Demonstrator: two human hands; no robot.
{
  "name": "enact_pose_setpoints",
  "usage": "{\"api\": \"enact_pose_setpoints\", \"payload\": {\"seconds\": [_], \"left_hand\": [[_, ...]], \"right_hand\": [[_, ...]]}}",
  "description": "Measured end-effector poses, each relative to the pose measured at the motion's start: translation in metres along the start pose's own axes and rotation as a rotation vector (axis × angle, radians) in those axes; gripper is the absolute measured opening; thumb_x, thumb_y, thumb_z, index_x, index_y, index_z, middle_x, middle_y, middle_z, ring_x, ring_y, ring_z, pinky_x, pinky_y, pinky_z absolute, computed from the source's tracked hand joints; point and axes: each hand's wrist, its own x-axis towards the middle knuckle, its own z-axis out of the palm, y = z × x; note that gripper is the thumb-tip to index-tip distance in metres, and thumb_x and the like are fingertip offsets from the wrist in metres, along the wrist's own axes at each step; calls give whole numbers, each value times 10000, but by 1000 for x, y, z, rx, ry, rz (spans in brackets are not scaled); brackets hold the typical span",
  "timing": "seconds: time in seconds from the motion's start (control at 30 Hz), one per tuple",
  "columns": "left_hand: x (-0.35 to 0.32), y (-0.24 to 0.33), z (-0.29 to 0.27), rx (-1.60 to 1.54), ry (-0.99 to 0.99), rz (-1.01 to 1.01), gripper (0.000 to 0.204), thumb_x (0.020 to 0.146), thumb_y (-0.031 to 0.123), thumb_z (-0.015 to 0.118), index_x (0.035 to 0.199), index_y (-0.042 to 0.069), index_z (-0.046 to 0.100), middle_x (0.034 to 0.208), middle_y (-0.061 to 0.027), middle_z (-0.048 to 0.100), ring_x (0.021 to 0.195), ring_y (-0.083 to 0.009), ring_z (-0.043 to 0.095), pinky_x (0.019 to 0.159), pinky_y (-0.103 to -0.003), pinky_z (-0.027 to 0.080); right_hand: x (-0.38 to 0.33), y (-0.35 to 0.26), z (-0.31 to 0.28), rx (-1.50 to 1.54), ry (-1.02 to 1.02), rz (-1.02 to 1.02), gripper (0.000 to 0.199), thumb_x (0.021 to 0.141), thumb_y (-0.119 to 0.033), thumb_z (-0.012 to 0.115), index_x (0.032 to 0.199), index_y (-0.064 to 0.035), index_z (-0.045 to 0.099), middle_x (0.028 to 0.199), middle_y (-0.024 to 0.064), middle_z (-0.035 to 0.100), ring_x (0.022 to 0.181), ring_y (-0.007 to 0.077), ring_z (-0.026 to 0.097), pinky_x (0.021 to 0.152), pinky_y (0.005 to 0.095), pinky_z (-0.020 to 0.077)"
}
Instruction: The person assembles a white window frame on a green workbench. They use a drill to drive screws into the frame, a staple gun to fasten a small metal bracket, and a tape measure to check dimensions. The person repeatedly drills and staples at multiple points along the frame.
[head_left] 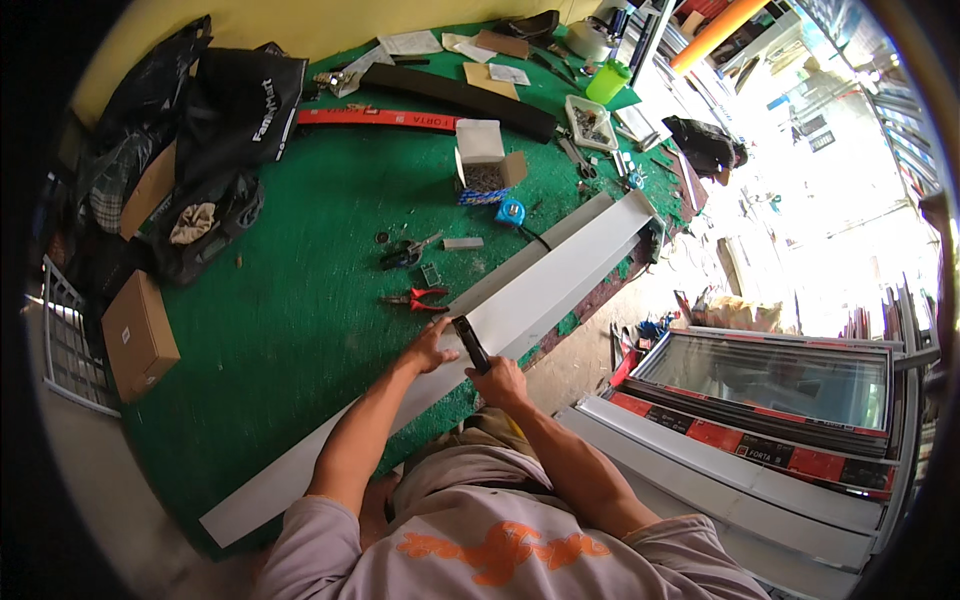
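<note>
A long white metal channel [560, 285] lies diagonally along the near edge of the green table. My left hand [428, 348] rests on the channel around its middle, fingers stretched out and apart. Close beside it, my right hand [499, 382] is wrapped round a black long-handled hand tool [470, 345], whose exact kind does not show. The tool's far end is over the channel, by my left fingertips; whether it touches the metal I cannot tell. Just beyond my left hand lie red-handled pliers [416, 298].
Beyond the channel are a blue tape measure [510, 212], an open box of small screws [486, 178], dark pliers [407, 253] and a red level-like bar [380, 119]. Black bags [240, 110] and a cardboard box [140, 335] sit left. Framed glass panels [765, 380] stand at right.
</note>
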Motion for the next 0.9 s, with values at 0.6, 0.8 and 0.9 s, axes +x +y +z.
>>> {"api": "enact_pose_setpoints", "payload": {"seconds": [0.6,0.8,0.9], "left_hand": [[-99,-46,-46,186,-47,-480,1112,591,763,831,1319,-48,609,1202,-254,700,1077,-363,702,918,-453,547],[-140,36,-36,520,295,-202,767,665,588,878,1037,-27,608,1021,-266,690,972,-453,675,828,-509,544],[-158,84,-30,632,512,-48,593,634,410,923,912,26,566,909,-186,638,892,-404,632,783,-494,507]], "right_hand": [[-5,189,-68,709,475,208,355,881,-292,771,714,-20,615,571,23,561,473,137,580,454,325,484],[0,318,-25,256,491,415,491,835,-428,732,851,62,692,613,176,633,575,319,664,590,460,521],[-1,383,-11,258,258,517,569,797,-480,749,933,70,692,831,306,688,859,443,698,750,487,524]]}}
